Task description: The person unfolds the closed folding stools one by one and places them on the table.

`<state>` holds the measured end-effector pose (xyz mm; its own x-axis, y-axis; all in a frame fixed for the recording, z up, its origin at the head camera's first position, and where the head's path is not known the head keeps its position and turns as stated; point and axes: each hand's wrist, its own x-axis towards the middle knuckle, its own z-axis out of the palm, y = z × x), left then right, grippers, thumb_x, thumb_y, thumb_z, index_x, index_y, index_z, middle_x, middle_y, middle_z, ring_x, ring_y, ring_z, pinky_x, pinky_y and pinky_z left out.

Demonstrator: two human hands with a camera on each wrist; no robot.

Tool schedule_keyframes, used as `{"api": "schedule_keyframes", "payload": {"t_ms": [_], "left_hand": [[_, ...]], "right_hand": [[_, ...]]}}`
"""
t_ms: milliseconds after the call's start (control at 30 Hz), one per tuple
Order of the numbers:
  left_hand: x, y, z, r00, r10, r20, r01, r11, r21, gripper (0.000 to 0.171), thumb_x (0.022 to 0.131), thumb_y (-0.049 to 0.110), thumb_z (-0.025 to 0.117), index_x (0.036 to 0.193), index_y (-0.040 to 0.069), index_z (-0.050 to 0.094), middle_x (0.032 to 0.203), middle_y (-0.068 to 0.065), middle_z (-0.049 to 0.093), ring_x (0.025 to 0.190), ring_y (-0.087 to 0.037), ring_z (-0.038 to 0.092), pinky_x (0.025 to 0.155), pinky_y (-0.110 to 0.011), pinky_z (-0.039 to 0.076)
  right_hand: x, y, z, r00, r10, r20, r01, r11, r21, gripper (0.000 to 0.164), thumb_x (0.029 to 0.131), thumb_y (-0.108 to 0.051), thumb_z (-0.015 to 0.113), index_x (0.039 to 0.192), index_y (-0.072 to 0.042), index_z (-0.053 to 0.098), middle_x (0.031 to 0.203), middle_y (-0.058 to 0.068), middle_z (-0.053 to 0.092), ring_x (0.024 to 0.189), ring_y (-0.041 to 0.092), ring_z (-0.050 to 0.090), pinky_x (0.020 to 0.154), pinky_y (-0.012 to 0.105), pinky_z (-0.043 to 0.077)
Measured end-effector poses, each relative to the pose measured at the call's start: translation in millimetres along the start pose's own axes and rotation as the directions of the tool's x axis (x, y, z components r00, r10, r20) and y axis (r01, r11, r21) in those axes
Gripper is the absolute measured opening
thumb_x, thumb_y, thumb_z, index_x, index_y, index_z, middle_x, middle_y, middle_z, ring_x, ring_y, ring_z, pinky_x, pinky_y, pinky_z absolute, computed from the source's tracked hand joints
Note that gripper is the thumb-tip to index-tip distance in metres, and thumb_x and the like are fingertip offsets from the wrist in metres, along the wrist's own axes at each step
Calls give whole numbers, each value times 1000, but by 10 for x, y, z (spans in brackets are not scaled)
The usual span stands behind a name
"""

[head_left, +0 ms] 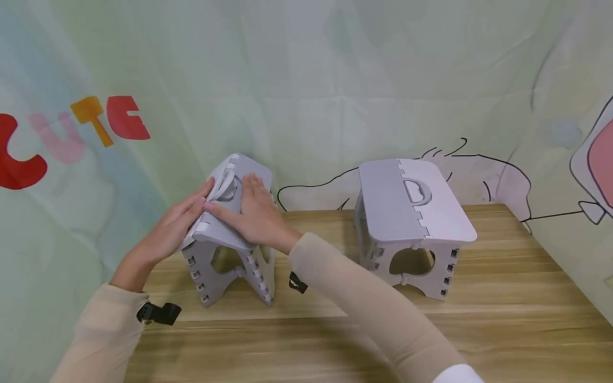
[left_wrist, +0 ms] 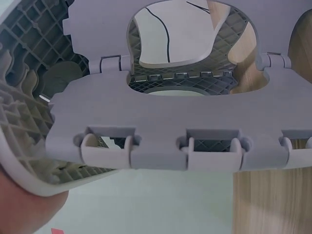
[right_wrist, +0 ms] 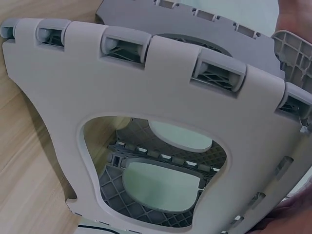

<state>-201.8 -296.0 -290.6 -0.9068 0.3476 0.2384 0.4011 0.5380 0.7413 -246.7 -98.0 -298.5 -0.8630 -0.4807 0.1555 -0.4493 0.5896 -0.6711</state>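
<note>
A grey-and-white plastic folding stool point(head_left: 220, 230) stands on the left of the wooden surface, its top bent into a ridge along the middle. My left hand point(head_left: 167, 229) lies along the left slope of that top, fingers stretched toward the ridge. Across the right slope my right hand point(head_left: 264, 217) rests flat with straight fingers. The two thumbs come close together near the strap-like handle point(head_left: 223, 185). In the left wrist view, the hinged side panel point(left_wrist: 146, 117) is partly folded. The right wrist view shows a white leg panel point(right_wrist: 117, 87) with a large cut-out.
A second folding stool point(head_left: 383, 202) stands to the right with its top flat and legs spread. Both stand on a wood-grain surface point(head_left: 230, 346). Behind hangs a pale printed cloth point(head_left: 311, 96) with cartoon lines and coloured letters.
</note>
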Motion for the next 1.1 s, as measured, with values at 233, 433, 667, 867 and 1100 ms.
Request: {"api": "schedule_keyframes", "payload": {"t_ms": [233, 433, 667, 867, 1100], "left_hand": [[2, -4, 11, 1000, 2, 23, -1, 1000, -23, 54, 111, 29, 26, 161, 17, 10, 167, -4, 2, 150, -25, 0, 115, -67, 5], [-13, -37, 21, 998, 41, 55, -37, 997, -71, 53, 111, 24, 24, 161, 16, 7, 167, -5, -2, 150, -24, -4, 116, -61, 2], [-16, -69, 16, 996, 57, 73, -50, 994, -98, 53, 111, 21, 23, 161, 15, 5, 167, -7, -5, 150, -29, -6, 112, -70, -1], [-12, -65, 13, 997, 47, 67, -41, 996, -79, 54, 111, 21, 24, 161, 16, 7, 167, -5, -4, 151, -30, -6, 109, -76, 1], [-15, -75, 6, 996, 52, 76, -47, 997, -65, 54, 111, 21, 25, 161, 15, 7, 167, -5, -3, 151, -29, -6, 111, -73, 0]], "right_hand": [[23, -14, 52, 1000, 10, -3, -10, 997, -74, 108, 90, -81, 31, 159, -5, 0, 166, 11, -7, 151, 22, -7, 122, 40, 5], [25, -6, 95, 1000, 12, -24, -15, 992, -125, 107, 91, -81, 29, 159, -3, 1, 166, 12, -7, 151, 23, -6, 122, 38, 5], [24, 2, 117, 999, 5, -43, -11, 987, -160, 106, 91, -80, 28, 159, -3, 2, 166, 13, -5, 151, 24, -4, 122, 39, 5], [24, -5, 107, 999, 6, -47, -16, 976, -215, 105, 92, -80, 26, 159, -2, 4, 166, 14, -1, 152, 24, -1, 122, 36, 5], [5, -2, 82, 999, 4, -39, -14, 970, -243, 105, 92, -80, 26, 159, -2, 7, 166, 13, 1, 152, 24, 1, 122, 36, 7]]}}
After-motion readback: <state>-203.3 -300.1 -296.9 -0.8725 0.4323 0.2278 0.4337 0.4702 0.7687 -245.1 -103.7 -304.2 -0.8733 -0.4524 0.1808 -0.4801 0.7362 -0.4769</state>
